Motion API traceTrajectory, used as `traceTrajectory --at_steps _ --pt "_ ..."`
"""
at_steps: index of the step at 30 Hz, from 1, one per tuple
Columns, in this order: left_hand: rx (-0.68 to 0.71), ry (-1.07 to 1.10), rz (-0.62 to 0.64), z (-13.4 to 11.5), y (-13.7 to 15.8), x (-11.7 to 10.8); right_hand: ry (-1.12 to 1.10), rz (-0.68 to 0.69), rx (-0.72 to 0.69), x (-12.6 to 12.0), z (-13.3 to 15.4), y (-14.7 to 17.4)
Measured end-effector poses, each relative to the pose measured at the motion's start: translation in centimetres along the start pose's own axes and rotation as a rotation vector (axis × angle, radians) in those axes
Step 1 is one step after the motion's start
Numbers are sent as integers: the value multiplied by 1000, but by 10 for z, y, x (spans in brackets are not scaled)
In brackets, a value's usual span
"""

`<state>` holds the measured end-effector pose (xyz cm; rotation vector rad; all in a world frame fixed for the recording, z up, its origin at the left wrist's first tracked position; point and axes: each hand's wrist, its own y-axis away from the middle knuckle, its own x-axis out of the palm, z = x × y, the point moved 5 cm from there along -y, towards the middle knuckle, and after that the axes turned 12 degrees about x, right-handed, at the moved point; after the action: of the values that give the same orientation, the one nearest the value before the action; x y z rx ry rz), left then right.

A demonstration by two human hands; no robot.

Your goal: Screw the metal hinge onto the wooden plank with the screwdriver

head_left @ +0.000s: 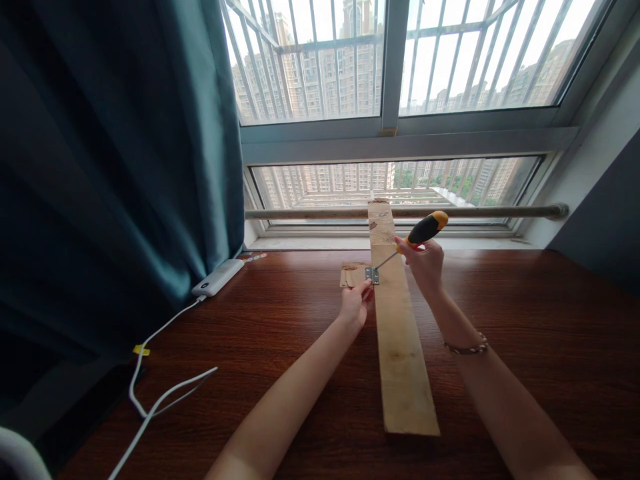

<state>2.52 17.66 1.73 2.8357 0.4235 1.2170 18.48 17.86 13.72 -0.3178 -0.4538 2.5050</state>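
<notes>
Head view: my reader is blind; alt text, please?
A right hand holds a screwdriver to a metal hinge across a long board and a shorter wooden piece; the left hand touches the hinge's near edge. A window stands behind.

Can read no word, brand, number or sign anywhere. See only a small yellow tag [141, 350] on the white cable [129, 449] at left, too small to read, and a dark round mark [204, 285] on the near end of the white device [220, 277], toward the far left of the counter [280, 313], likewise too small to make out.
</notes>
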Motion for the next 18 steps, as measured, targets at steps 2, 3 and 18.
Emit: traceTrajectory --at_steps 2,3,18 --pt "8 5 -4 0 0 0 -10 -66 34 -1 -4 -1" --pt "10 6 -5 0 0 -1 -50 -39 68 0 -5 -3" --pt "4 2 2 2 -2 -2 -332 562 333 -3 8 -6"
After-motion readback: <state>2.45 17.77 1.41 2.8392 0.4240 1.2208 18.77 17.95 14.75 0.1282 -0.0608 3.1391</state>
